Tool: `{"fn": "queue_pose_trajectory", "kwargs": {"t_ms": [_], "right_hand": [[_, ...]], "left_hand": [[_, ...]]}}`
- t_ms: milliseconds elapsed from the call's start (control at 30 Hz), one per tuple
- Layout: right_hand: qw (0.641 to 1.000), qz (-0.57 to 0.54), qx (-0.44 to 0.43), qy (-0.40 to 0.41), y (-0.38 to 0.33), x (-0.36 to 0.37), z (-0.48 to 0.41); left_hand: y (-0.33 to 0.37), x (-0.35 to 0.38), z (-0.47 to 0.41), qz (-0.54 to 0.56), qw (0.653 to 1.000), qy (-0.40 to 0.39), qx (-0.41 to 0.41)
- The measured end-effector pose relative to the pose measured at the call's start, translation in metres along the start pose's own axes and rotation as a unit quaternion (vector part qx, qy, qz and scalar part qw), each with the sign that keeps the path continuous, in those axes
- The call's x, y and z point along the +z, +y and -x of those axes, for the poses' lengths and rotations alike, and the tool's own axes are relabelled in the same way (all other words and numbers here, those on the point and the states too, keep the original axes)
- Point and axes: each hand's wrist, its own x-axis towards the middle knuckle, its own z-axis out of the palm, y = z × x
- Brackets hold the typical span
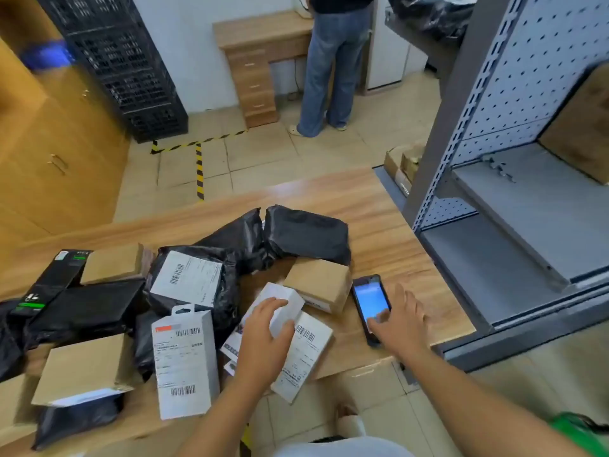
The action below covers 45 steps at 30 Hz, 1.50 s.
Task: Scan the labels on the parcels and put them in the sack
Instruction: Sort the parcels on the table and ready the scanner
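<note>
The left hand point(263, 334) is gripping a small white box point(283, 306) while the right hand point(400, 321), fingers splayed, is touching the handheld scanner point(369, 300), perhaps nudging it off the table point(379, 232).

Parcel stockroom: labelled parcels point(189, 361), metal shelving point(527, 77).

Grey shelving point(514, 225), black crates point(122, 61), desk point(260, 31)

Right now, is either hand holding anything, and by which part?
The left hand grips the small white box from above, at its near end. The right hand holds nothing, open over the handheld scanner.
</note>
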Motion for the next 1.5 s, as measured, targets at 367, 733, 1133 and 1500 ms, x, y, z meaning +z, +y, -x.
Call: {"fn": "queue_pose_trajectory", "kwargs": {"t_ms": [367,733,1133,1500], "right_hand": [[0.997,0.027,0.028,-0.068,-0.021,0.026,-0.049],[0.995,0.039,0.060,-0.067,-0.014,0.024,-0.055],[0.976,-0.179,0.101,-0.067,0.029,-0.007,-0.012],[0.869,-0.464,0.082,-0.152,0.059,-0.062,0.007]], "left_hand": [[-0.016,0.003,0.013,-0.004,0.987,0.060,-0.150],[-0.014,0.002,0.001,-0.043,0.982,0.044,-0.178],[0.037,0.036,-0.093,-0.376,0.896,-0.207,0.116],[0.042,0.092,-0.148,-0.568,0.720,-0.312,0.247]]}}
